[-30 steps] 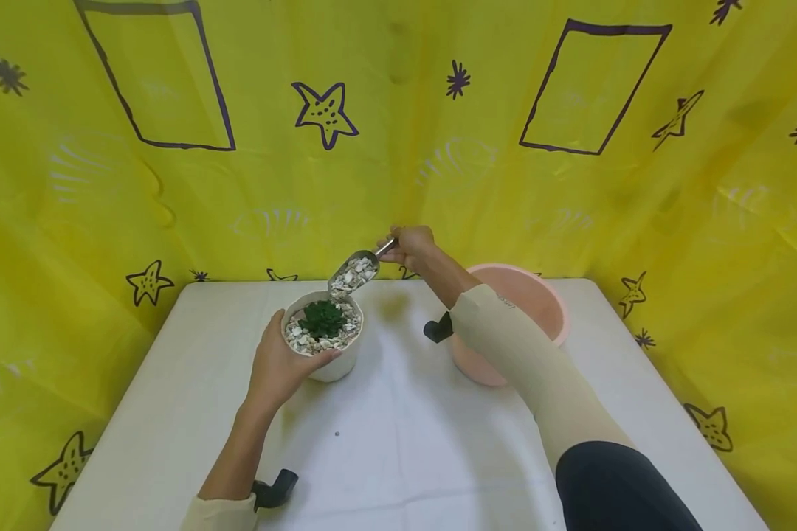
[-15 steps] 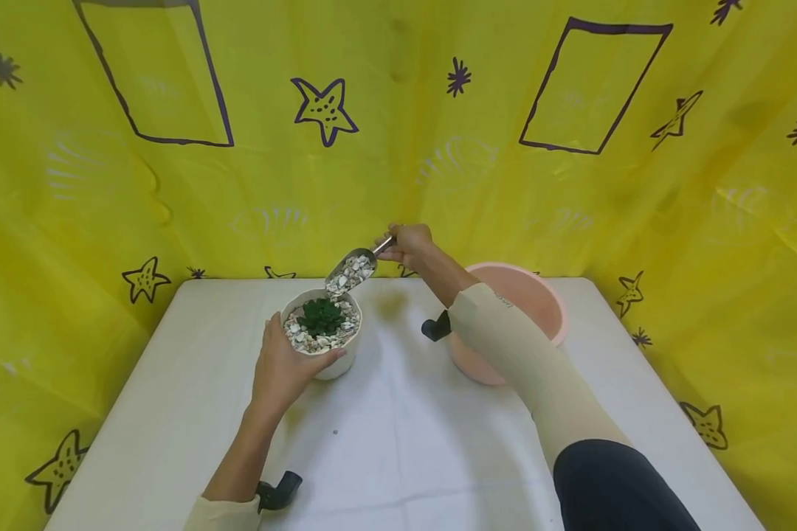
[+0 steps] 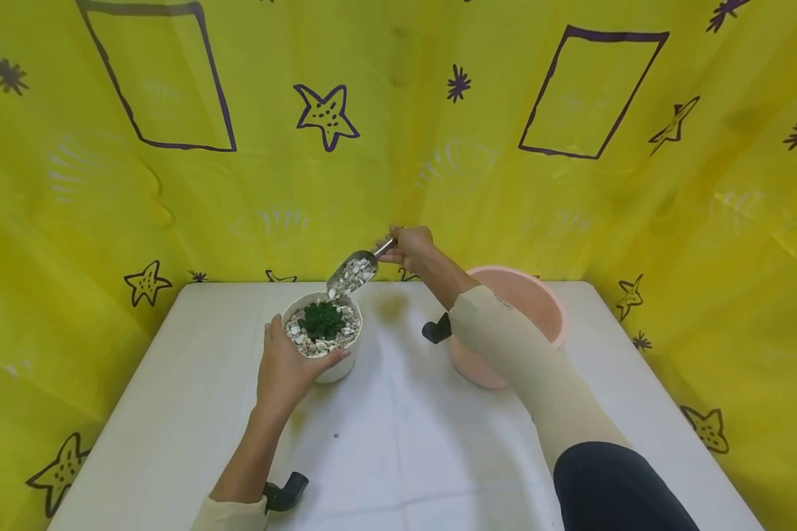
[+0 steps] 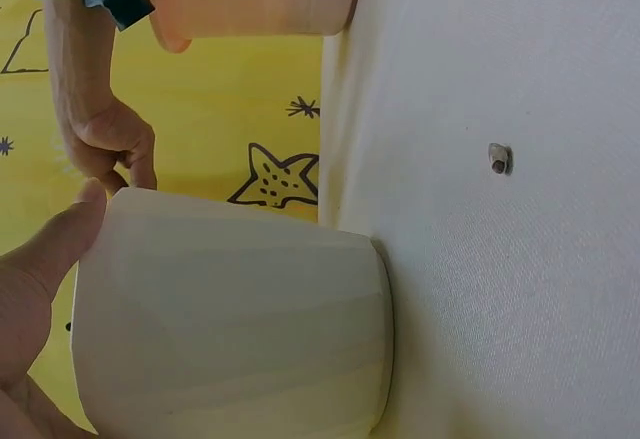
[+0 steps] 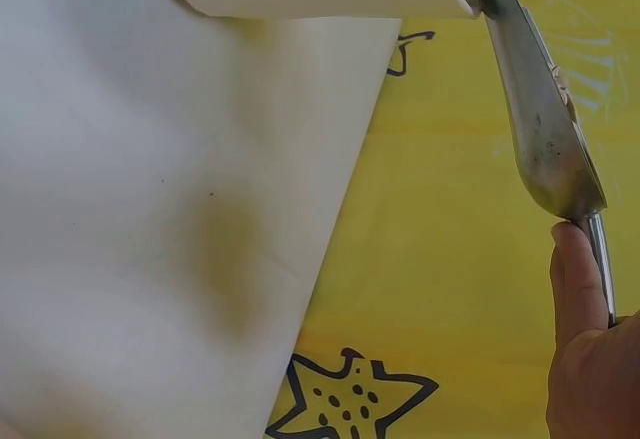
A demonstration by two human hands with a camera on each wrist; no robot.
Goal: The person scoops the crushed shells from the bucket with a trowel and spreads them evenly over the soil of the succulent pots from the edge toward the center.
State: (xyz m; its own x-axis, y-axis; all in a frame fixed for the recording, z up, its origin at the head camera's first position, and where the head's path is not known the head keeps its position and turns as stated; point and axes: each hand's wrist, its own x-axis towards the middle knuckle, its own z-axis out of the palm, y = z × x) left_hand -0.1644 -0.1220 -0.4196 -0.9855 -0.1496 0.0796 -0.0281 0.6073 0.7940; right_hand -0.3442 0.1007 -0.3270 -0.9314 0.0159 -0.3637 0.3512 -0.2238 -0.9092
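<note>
A white flowerpot (image 3: 337,370) stands on the table, holding a small green succulent (image 3: 322,320) ringed by pale pebbles (image 3: 302,341). My left hand (image 3: 287,375) grips its near left side, thumb along the front rim and fingers around the left. In the left wrist view the thumb lies at the pot's upper edge. My right hand (image 3: 412,245) holds a metal scoop (image 5: 545,124) by its handle. The scoop is tilted down toward the pot, its lip right at the back rim. White stones (image 3: 353,276) fill the scoop's bowl. The right wrist view shows its underside.
A pink bucket (image 3: 553,313) stands at the right, partly behind my right forearm. One small stone (image 4: 499,158) lies on the white-covered table (image 3: 192,383) in front of the pot. A yellow patterned curtain (image 3: 385,177) hangs behind and along both sides.
My left forearm has shifted slightly right, with the hand still on the pot. The scoop stays tilted at the rim, still loaded with stones.
</note>
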